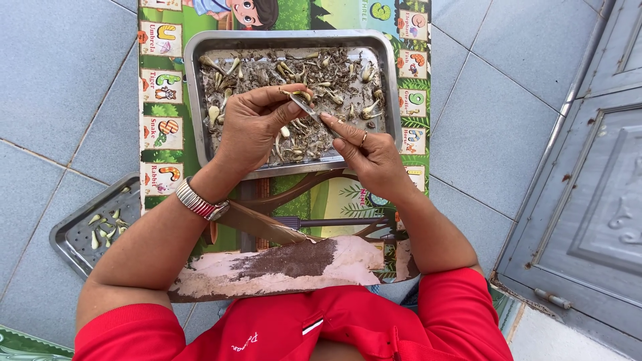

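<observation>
Above the metal tray [391, 80] of many muddy bulbs, left hand [251, 127] and right hand [368, 157] pinch one bulb [301, 100]; few cleaned bulbs [103, 227] lie in the smaller tray [67, 244], lower left.

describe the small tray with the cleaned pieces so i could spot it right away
Start at the colourful picture mat on the grey tiled floor. Off its lower left edge, beside the left forearm, sits a small metal tray. Unlike the large soil-strewn tray, it holds a few clean pale pieces.

A metal tray [391, 73] of muddy bulbs [334, 80] is lying on a picture mat [160, 134], which is resting on the tiled floor [60, 80]. A smaller tray [67, 237] is sitting left of the mat, holding peeled bulbs [103, 227]. A door [595, 167] is standing to the right.
</observation>
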